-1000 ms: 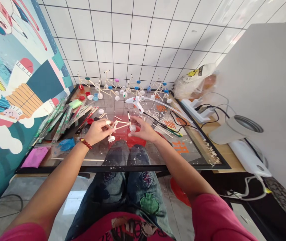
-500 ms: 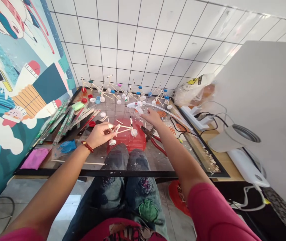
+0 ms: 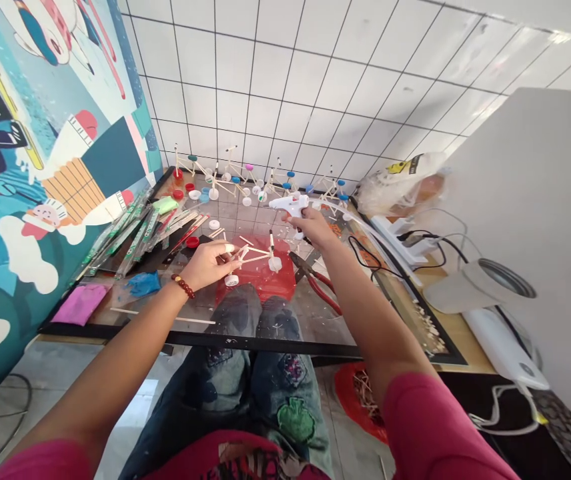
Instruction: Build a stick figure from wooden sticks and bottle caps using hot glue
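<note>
My left hand (image 3: 210,265) pinches a small stick model (image 3: 259,251) at its left end. The model is made of thin wooden sticks, with a white bottle cap (image 3: 275,264) and a dark-tipped upright at its right; another white cap (image 3: 231,281) shows under my fingers. My right hand (image 3: 315,227) is wrapped round the handle of a white hot glue gun (image 3: 284,203), its nozzle pointing left above the glass table (image 3: 325,327). Red-handled pliers (image 3: 323,285) lie below my right wrist. Part of the model is hidden by my left fingers.
Similar stick models (image 3: 265,187) with coloured caps stand along the tiled wall. Wrapped sticks (image 3: 138,240), a pink packet (image 3: 81,303) and a blue packet (image 3: 144,284) lie left. On the right are a power strip (image 3: 398,243), a black cable (image 3: 365,257) and a plastic bag (image 3: 400,193).
My right hand has gone from reaching beside the glue gun to gripping its handle, and the gun is lifted. My left hand keeps its hold on the stick model. The view has shifted slightly.
</note>
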The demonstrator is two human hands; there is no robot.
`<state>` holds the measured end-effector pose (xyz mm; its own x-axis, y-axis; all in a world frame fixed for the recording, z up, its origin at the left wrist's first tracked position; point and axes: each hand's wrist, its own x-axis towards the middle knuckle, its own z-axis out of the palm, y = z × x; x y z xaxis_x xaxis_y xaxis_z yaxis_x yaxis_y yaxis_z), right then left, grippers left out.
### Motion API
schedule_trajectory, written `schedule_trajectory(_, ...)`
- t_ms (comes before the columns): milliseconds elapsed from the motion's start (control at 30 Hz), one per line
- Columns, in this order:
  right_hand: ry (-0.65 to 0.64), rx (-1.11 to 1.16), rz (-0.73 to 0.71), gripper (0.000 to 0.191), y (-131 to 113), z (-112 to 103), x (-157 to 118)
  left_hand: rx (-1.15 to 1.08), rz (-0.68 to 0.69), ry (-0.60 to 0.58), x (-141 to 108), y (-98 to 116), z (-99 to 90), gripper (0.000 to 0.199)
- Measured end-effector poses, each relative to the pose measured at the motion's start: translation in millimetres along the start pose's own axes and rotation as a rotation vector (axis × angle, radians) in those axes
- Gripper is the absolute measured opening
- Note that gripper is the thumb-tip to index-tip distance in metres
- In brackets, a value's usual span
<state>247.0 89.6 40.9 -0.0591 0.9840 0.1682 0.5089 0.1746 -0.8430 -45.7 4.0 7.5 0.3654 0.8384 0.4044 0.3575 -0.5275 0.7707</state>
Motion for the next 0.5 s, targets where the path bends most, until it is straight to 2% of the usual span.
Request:
schedule_trajectory(100,-0.127,0.106,-0.041,0.037,-28,-23,-24,-0.015,0.003,-0.002,0,0,0.2,0.023)
schedule_trajectory(233,-0.279,-0.02,-0.242,0.031,-69,-43,-52,-0.004,0.011,-0.005,0,-1,-0.6,0.024)
schedule_trajectory(333,-0.337,-0.161,-0.353,0.029,-89,-43,-63,0.019,0.031,0.001,0,-1,-1.7,0.028)
schedule_trajectory(500,-0.302,-0.308,-0.419,0.03,-99,-33,-67,0.029,0.02,-0.002,0,-1,-1.7,0.029)
